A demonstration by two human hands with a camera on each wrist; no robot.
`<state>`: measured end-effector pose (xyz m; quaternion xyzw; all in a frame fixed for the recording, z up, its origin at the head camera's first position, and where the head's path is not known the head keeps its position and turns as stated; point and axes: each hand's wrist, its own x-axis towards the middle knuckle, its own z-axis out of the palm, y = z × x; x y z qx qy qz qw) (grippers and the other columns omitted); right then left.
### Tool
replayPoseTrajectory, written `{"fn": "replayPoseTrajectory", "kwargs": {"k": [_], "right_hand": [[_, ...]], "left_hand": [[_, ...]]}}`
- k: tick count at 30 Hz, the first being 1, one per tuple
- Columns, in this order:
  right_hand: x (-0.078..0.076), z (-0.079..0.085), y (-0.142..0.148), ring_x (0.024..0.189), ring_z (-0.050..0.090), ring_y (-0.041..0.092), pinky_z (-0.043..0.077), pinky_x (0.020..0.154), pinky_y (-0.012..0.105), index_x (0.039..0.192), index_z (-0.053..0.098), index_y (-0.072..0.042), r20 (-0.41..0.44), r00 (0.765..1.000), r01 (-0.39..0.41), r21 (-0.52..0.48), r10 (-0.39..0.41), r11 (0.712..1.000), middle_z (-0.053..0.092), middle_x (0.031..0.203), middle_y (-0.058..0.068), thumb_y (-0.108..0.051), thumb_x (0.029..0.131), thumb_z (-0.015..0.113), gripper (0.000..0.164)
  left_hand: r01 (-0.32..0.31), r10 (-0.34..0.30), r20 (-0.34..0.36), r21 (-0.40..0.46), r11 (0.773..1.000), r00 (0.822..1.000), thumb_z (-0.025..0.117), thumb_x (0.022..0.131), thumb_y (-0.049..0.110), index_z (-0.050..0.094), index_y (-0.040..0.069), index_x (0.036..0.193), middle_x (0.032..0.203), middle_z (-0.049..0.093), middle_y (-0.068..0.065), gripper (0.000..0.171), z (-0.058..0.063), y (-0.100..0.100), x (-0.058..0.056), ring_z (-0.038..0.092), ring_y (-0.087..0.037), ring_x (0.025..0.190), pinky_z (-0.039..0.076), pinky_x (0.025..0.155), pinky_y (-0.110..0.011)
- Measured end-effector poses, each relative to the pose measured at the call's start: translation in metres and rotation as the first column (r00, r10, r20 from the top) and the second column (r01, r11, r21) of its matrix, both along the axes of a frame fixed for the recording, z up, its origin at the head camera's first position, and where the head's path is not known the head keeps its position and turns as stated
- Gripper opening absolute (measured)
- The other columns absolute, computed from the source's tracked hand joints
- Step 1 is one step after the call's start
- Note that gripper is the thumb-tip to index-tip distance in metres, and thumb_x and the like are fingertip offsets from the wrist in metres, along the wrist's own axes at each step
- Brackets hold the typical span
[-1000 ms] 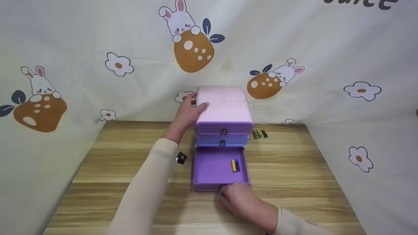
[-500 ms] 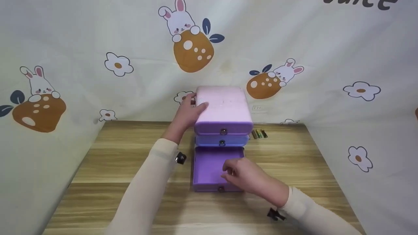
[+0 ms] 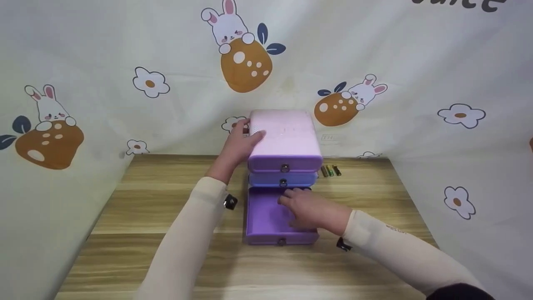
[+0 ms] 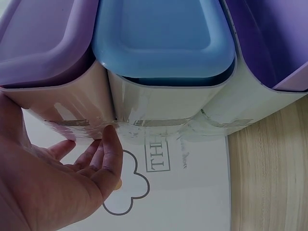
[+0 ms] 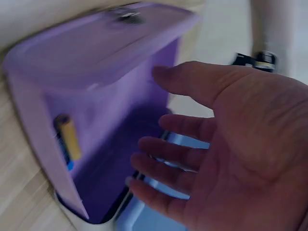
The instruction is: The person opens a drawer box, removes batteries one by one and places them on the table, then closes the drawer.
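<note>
A stack of drawers with a pink top (image 3: 285, 131) stands at the back middle of the table. My left hand (image 3: 241, 143) rests against its upper left side, thumb on the top edge and fingers spread along the side. Below the purple top drawer (image 3: 266, 163) and the blue middle drawer (image 3: 266, 179), the purple bottom drawer (image 3: 266, 221) is pulled out. Over that drawer hovers my right hand (image 3: 312, 210), fingers apart and holding nothing. A yellow battery (image 5: 70, 137) and a dark blue battery (image 5: 62, 144) lie inside; the right hand hides them in the head view.
Several small batteries (image 3: 331, 171) lie on the wooden table (image 3: 175, 233) to the right behind the stack. A printed cloth (image 3: 179, 116) hangs at the back and along both sides. Each drawer front carries a small metal knob (image 3: 282, 241).
My right hand has let go of the bottom drawer's front and risen forward over the drawer, its fingers spreading. The left hand and the drawers have stayed in place.
</note>
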<state>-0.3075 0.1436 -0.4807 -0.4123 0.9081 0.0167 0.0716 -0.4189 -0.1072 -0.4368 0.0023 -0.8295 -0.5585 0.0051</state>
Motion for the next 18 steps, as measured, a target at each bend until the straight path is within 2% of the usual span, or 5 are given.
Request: {"fn": "replayPoseTrajectory", "kwargs": {"k": [4,10,14,18], "right_hand": [[-0.007,-0.013,-0.003,0.125,0.065,0.037,0.055,0.107,0.057,0.145,0.067,-0.007,-0.087,0.996,-0.004,0.122,0.015,0.993,0.067,0.136,0.016,-0.031,0.091,0.088,0.062],[-0.015,-0.028,-0.004,0.119,0.066,0.032,0.057,0.102,0.050,0.143,0.069,-0.007,-0.177,0.983,-0.005,0.285,0.057,0.958,0.069,0.128,0.013,-0.033,0.093,0.084,0.059],[-0.019,-0.035,-0.003,0.114,0.066,0.031,0.057,0.097,0.048,0.137,0.071,-0.005,-0.195,0.978,-0.002,0.325,0.069,0.946,0.069,0.124,0.012,-0.031,0.092,0.082,0.053],[-0.022,-0.036,-0.003,0.114,0.066,0.032,0.058,0.098,0.049,0.133,0.071,-0.003,-0.185,0.981,0.011,0.318,0.051,0.948,0.070,0.127,0.015,-0.027,0.091,0.080,0.049]], "left_hand": [[-0.002,0.002,-0.001,0.000,1.000,1.000,0.071,0.105,0.052,0.031,0.015,0.173,0.166,0.049,-0.018,0.087,0.000,0.000,0.000,0.050,-0.034,0.151,0.044,0.122,-0.050],[0.004,-0.004,-0.009,0.016,1.000,1.000,0.072,0.105,0.051,0.031,0.015,0.173,0.165,0.049,-0.018,0.087,-0.001,-0.001,0.000,0.051,-0.034,0.149,0.045,0.122,-0.050],[0.010,-0.010,-0.012,0.022,1.000,1.000,0.072,0.105,0.052,0.032,0.016,0.173,0.164,0.050,-0.018,0.087,-0.001,-0.001,0.000,0.052,-0.034,0.148,0.045,0.121,-0.050],[0.013,-0.013,-0.018,0.026,1.000,1.000,0.072,0.105,0.051,0.033,0.016,0.172,0.161,0.051,-0.018,0.086,-0.002,-0.001,0.000,0.053,-0.034,0.146,0.047,0.119,-0.050]]}}
